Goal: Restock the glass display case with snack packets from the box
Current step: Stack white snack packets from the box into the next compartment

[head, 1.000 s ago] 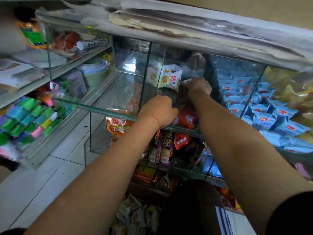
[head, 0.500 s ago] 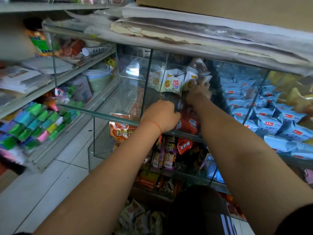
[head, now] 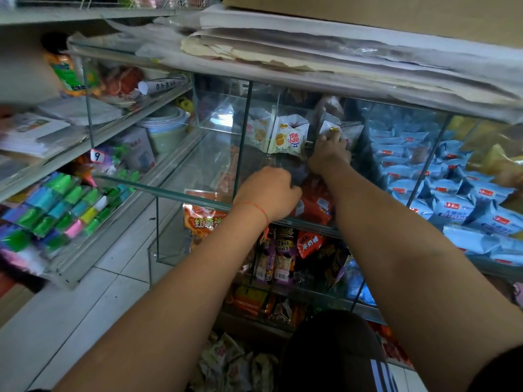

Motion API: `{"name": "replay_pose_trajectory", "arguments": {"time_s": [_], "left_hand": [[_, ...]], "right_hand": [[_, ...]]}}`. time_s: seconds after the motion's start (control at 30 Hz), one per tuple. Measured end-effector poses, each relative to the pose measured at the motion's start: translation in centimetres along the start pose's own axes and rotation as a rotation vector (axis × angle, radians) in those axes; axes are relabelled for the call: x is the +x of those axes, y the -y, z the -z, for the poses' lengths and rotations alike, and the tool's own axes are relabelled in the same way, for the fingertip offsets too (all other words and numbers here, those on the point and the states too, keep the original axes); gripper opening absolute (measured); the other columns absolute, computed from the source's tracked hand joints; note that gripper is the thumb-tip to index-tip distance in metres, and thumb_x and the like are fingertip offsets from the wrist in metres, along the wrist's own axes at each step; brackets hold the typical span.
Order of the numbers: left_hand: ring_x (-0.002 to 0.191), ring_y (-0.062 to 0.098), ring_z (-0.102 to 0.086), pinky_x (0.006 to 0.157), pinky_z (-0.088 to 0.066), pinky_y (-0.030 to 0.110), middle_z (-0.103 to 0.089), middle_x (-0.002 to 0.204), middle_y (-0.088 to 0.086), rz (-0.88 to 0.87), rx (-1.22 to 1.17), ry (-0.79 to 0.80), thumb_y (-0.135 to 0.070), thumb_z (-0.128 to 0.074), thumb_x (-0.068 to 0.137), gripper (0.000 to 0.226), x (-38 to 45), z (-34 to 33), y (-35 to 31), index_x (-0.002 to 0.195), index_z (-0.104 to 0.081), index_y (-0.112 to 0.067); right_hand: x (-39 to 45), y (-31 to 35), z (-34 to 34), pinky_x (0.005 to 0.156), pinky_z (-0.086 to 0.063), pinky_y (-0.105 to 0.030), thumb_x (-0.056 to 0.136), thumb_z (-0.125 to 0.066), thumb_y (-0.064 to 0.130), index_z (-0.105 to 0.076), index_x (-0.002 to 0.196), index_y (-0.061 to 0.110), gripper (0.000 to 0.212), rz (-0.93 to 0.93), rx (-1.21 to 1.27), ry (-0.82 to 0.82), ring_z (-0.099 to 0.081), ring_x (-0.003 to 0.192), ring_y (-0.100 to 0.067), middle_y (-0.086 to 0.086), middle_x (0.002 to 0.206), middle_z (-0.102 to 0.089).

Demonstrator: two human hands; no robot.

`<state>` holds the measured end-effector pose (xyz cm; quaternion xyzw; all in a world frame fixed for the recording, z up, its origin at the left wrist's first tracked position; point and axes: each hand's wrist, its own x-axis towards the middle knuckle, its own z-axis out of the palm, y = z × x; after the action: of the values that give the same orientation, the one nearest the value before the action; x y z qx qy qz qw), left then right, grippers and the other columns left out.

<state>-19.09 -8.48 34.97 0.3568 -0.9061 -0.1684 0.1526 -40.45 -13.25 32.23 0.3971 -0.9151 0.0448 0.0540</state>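
Nearest us, loose white packets (head: pixel 226 363) lie heaped by our knee. Our 2 arms reach into the glass case (head: pixel 198 154). Our left hand (head: pixel 268 193), fingers curled, rests at the shelf's front edge; we cannot tell whether it holds anything. Farther in, our right hand (head: pixel 329 154) pinches 1 white packet (head: pixel 328 127) beside 2 standing white packets (head: pixel 288 137).

This is a small shop. A glass display case (head: pixel 198 154) with compartments holds stacks of blue snack packets (head: pixel 452 205), white ones (head: pixel 288 137) and red ones (head: pixel 314 202), all many of a kind. Beside it, open shelves (head: pixel 119 137) carry bright wrapped goods (head: pixel 56 205) and a handwritten number tag (head: pixel 97 156).
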Motion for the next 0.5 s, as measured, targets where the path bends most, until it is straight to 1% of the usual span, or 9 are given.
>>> {"name": "replay_pose_trajectory", "arguments": {"time_s": [0.07, 0.13, 0.2, 0.27, 0.33, 0.37, 0.43, 0.5], "left_hand": [[0.078, 0.025, -0.061, 0.07, -0.052, 0.034, -0.066, 0.088, 0.008, 0.003, -0.006, -0.006, -0.035, -0.052, 0.093, 0.032, 0.0, 0.0, 0.0, 0.091, -0.07, -0.009], [0.076, 0.025, -0.061, 0.066, -0.05, 0.032, -0.065, 0.085, 0.008, 0.003, -0.006, -0.019, -0.034, -0.052, 0.093, 0.031, 0.0, -0.1, 0.1, 0.087, -0.069, -0.009], [0.074, 0.025, -0.061, 0.064, -0.048, 0.031, -0.064, 0.081, 0.008, 0.001, -0.007, -0.035, -0.033, -0.051, 0.092, 0.031, 0.0, -0.2, 0.1, 0.081, -0.067, -0.009], [0.073, 0.025, -0.06, 0.065, -0.05, 0.033, -0.064, 0.08, 0.009, -0.005, -0.005, -0.048, -0.032, -0.051, 0.092, 0.031, 0.0, -0.2, 0.0, 0.078, -0.066, -0.008], [0.073, 0.025, -0.061, 0.067, -0.053, 0.036, -0.064, 0.079, 0.008, -0.009, -0.006, -0.054, -0.032, -0.051, 0.092, 0.031, 0.0, -0.2, 0.0, 0.077, -0.066, -0.008], [0.073, 0.025, -0.06, 0.067, -0.052, 0.035, -0.064, 0.079, 0.008, -0.01, -0.008, -0.056, -0.031, -0.051, 0.091, 0.031, 0.0, -0.2, 0.0, 0.077, -0.065, -0.009], [0.072, 0.024, -0.06, 0.064, -0.05, 0.034, -0.062, 0.076, 0.007, -0.012, -0.011, -0.059, -0.03, -0.051, 0.092, 0.03, 0.0, -0.2, 0.0, 0.075, -0.064, -0.009], [0.072, 0.024, -0.06, 0.063, -0.048, 0.032, -0.062, 0.076, 0.007, -0.015, -0.006, -0.061, -0.03, -0.05, 0.092, 0.031, -0.1, -0.2, 0.0, 0.075, -0.063, -0.008]], "right_hand": [[-0.2, 0.1, 0.0, 0.101, -0.039, -0.05, 0.089, -0.06, 0.029, -0.018, 0.15, 0.008, 0.077, -0.003, -0.02, 0.02, -0.017, 0.141, -0.036, -0.019, 0.155, -0.006], [-0.3, 0.2, 0.3, 0.101, -0.039, -0.048, 0.089, -0.059, 0.029, -0.024, 0.148, 0.008, 0.072, -0.011, -0.036, -0.013, -0.022, 0.139, -0.035, -0.02, 0.152, -0.014], [-0.5, 0.4, 0.9, 0.103, -0.039, -0.047, 0.091, -0.055, 0.026, -0.03, 0.146, 0.008, 0.063, 0.013, -0.044, -0.086, -0.028, 0.136, -0.035, -0.02, 0.148, -0.023], [-0.6, 1.1, 1.5, 0.102, -0.041, -0.047, 0.092, -0.052, 0.024, -0.041, 0.138, 0.009, 0.05, 0.106, -0.031, -0.153, -0.037, 0.13, -0.034, -0.018, 0.142, -0.035], [-0.7, 2.2, 1.7, 0.098, -0.044, -0.046, 0.091, -0.051, 0.026, -0.052, 0.129, 0.012, 0.04, 0.253, 0.022, -0.125, -0.044, 0.124, -0.032, -0.015, 0.134, -0.045], [-0.9, 2.7, 1.6, 0.099, -0.044, -0.046, 0.09, -0.051, 0.026, -0.053, 0.129, 0.013, 0.041, 0.326, 0.04, -0.069, -0.043, 0.125, -0.032, -0.014, 0.135, -0.045], [-1.1, 3.3, 1.2, 0.106, -0.038, -0.049, 0.088, -0.054, 0.026, -0.045, 0.14, 0.017, 0.054, 0.426, 0.026, 0.048, -0.032, 0.134, -0.033, -0.011, 0.147, -0.033], [-1.2, 3.4, 0.8, 0.109, -0.034, -0.051, 0.089, -0.054, 0.026, -0.036, 0.147, 0.022, 0.06, 0.426, -0.024, 0.079, -0.023, 0.14, -0.033, -0.008, 0.155, -0.021]]}}
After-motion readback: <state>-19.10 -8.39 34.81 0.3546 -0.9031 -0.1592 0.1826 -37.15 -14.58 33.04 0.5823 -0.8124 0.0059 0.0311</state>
